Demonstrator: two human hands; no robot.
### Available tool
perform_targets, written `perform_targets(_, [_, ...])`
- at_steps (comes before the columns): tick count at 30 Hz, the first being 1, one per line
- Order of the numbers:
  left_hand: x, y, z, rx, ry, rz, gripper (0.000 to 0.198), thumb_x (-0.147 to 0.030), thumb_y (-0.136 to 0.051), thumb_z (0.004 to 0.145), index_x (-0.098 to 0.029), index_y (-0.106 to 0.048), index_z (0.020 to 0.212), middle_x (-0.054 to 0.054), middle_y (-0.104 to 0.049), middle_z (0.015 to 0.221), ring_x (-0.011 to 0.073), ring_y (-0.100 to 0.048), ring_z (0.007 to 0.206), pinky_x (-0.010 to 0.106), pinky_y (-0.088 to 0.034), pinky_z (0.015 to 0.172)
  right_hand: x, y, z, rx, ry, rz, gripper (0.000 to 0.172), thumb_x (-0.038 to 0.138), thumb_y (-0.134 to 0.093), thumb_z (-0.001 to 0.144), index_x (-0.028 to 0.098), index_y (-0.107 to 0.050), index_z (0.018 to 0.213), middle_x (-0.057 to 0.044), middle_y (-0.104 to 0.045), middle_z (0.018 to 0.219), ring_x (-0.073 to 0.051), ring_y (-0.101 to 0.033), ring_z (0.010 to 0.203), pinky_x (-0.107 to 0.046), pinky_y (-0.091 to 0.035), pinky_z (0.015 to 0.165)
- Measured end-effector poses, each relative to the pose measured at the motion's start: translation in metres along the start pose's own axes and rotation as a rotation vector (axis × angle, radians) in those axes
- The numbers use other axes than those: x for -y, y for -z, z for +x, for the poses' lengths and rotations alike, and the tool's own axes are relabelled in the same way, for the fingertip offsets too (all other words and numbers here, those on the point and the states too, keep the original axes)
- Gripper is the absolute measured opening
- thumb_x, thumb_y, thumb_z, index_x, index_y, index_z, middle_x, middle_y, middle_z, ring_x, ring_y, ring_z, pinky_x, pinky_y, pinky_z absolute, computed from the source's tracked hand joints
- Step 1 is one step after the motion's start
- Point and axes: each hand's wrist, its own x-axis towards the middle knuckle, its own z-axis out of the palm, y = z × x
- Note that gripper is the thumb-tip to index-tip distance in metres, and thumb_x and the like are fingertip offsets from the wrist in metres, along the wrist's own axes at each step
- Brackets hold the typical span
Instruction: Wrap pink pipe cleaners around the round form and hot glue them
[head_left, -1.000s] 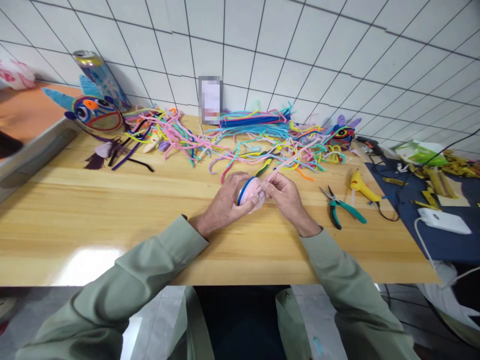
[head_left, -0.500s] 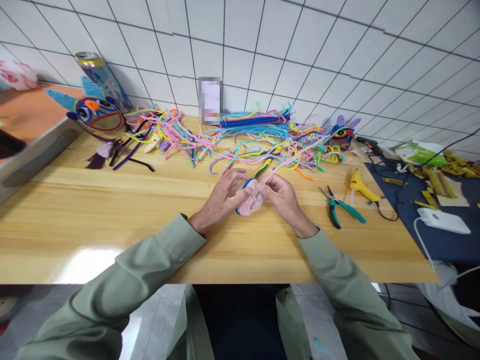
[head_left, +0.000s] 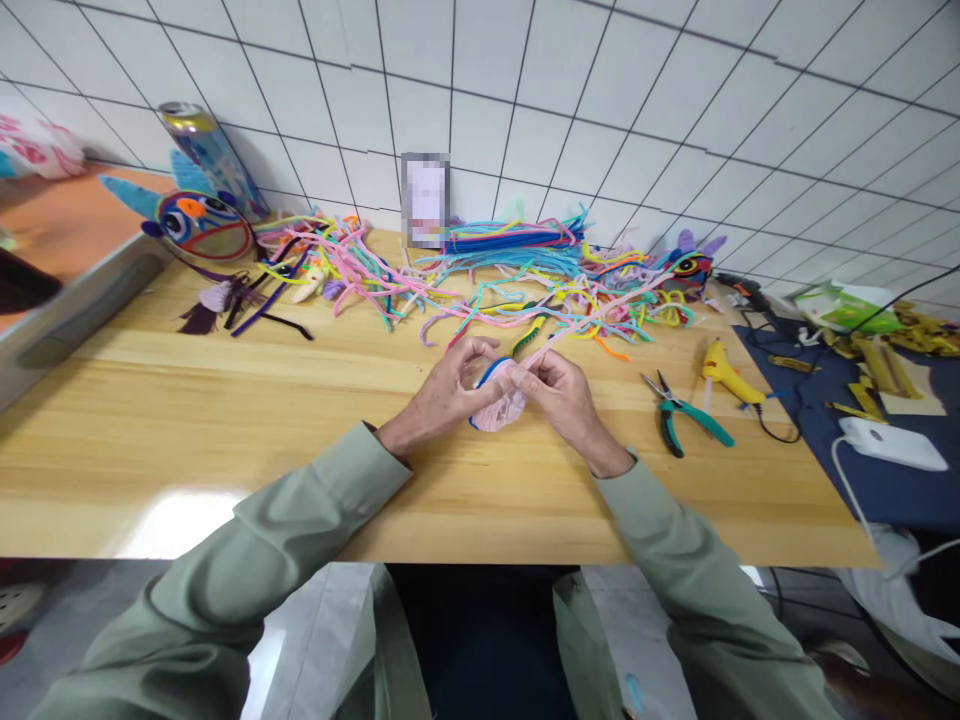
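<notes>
Over the middle of the wooden table, my left hand (head_left: 444, 390) grips a small rounded pale pink piece (head_left: 501, 412) with a blue rim, its thumb lying across the front. The piece looks coiled from fuzzy pipe cleaner; part of it is hidden by fingers. At its right side my right hand (head_left: 561, 396) pinches a pink pipe cleaner (head_left: 581, 322), whose long free end slants up and right over the pile. Just behind the hands lies a tool with green-and-yellow handles (head_left: 526, 336), partly covered.
Mixed pipe cleaners (head_left: 360, 268) spread along the wall, with a bundle (head_left: 517, 238) and a phone (head_left: 426, 200) behind. Pliers (head_left: 679, 412) and a yellow glue gun (head_left: 726, 372) lie at right. A can (head_left: 214, 160) and a blue-eared craft face (head_left: 199, 228) stand at left.
Both hands keep their hold on the pink piece and strand. The piece has turned slightly, showing more blue rim at the top. The view has shifted a little.
</notes>
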Motion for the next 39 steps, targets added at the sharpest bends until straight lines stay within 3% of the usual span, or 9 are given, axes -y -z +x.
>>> perform_targets(7, [-0.001,0.001,0.004,0.009,-0.017,-0.030,0.042,-0.052,-0.086,0.087,-0.022,-0.062,0.103,0.008,-0.071,0.118,0.0238,-0.069,0.114,0.042,-0.057,0.107,0.000,0.000,0.000,0.011,0.000,-0.017,0.061,0.082,-0.086,0.078,0.023,-0.069,0.085,0.003,-0.063,0.070,-0.014,-0.054,0.065,-0.029,-0.044,0.059])
perform_targets(14, [-0.008,0.010,0.007,0.060,0.130,-0.091,0.041,-0.057,-0.082,0.091,-0.022,-0.064,0.103,0.007,-0.074,0.119,0.0225,-0.071,0.104,0.037,-0.059,0.090,0.000,-0.001,0.001,0.005,-0.024,-0.006,0.062,0.081,-0.090,0.074,0.024,-0.067,0.082,0.004,-0.064,0.069,-0.015,-0.057,0.064,-0.030,-0.048,0.061])
perform_targets(19, [-0.008,0.015,0.009,0.097,0.075,-0.048,0.047,-0.058,-0.090,0.084,-0.022,-0.063,0.099,0.007,-0.072,0.120,0.0223,-0.070,0.111,0.039,-0.057,0.100,0.000,-0.001,0.000,0.019,-0.010,-0.027,0.063,0.084,-0.086,0.076,0.023,-0.070,0.083,0.002,-0.065,0.069,-0.015,-0.056,0.063,-0.029,-0.044,0.058])
perform_targets(24, [-0.005,0.015,0.010,0.118,0.079,-0.037,0.045,-0.048,-0.091,0.082,-0.021,-0.063,0.106,0.003,-0.070,0.104,0.0189,-0.068,0.097,0.035,-0.057,0.090,0.003,-0.002,0.000,0.027,-0.033,-0.025,0.061,0.081,-0.088,0.076,0.023,-0.071,0.084,0.000,-0.070,0.072,-0.016,-0.060,0.066,-0.031,-0.048,0.061])
perform_targets(30, [-0.006,0.014,0.011,0.135,0.106,-0.070,0.038,-0.037,-0.088,0.080,-0.020,-0.067,0.107,0.001,-0.069,0.101,0.0190,-0.069,0.096,0.034,-0.056,0.090,0.006,-0.001,0.000,0.052,-0.036,0.027,0.053,0.074,-0.088,0.079,0.024,-0.070,0.084,0.001,-0.070,0.076,-0.017,-0.061,0.070,-0.031,-0.051,0.066])
perform_targets(39, [-0.005,0.010,0.008,0.097,0.138,-0.064,0.040,-0.034,-0.086,0.077,-0.021,-0.067,0.109,0.002,-0.071,0.104,0.0201,-0.070,0.097,0.036,-0.057,0.091,0.000,0.000,0.002,-0.014,-0.072,0.088,0.038,0.056,-0.088,0.080,0.024,-0.067,0.078,0.006,-0.055,0.065,-0.012,-0.045,0.060,-0.029,-0.042,0.061])
